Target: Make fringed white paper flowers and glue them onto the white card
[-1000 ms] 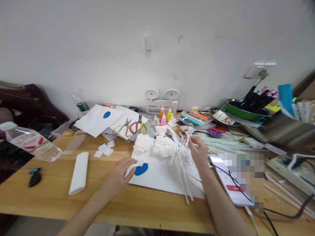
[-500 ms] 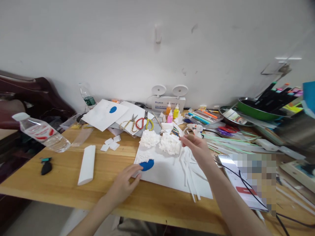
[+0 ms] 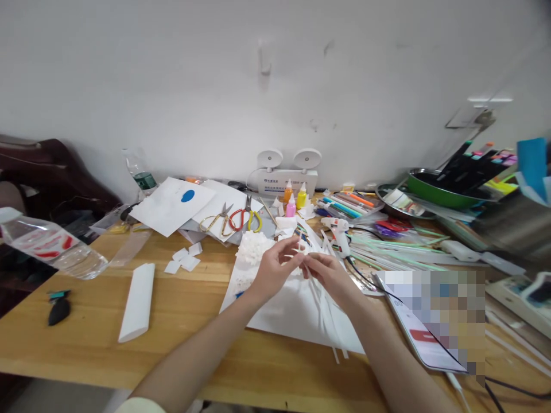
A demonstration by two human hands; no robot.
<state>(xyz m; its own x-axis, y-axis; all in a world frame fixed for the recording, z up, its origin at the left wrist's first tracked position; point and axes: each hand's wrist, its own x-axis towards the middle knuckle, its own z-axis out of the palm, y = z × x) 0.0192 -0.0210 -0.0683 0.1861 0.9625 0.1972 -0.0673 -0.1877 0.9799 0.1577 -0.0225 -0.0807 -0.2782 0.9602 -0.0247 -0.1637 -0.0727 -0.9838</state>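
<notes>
My left hand point(image 3: 279, 265) and my right hand point(image 3: 328, 274) meet over a white sheet of paper point(image 3: 279, 318), fingertips pinched together. What they hold between them is small and pale, and I cannot make it out. Beneath and beside my right hand lie narrow white paper strips point(image 3: 323, 315), hanging past the sheet's front edge. Behind my left hand sits a fluffy white clump point(image 3: 251, 248); a second clump is mostly covered by my fingers. A bit of blue point(image 3: 239, 295) shows beside my left forearm.
A white hot glue gun point(image 3: 338, 232) with a black cord lies behind my right hand. Scissors point(image 3: 219, 218), pliers point(image 3: 247, 218) and small paint bottles point(image 3: 291, 205) stand farther back. A phone point(image 3: 413, 330) is at right. A water bottle point(image 3: 54, 244) and white block point(image 3: 138, 301) are at left.
My left hand has left the blue oval at the sheet's front left and moved up and right to meet my right hand. The view has shifted slightly right.
</notes>
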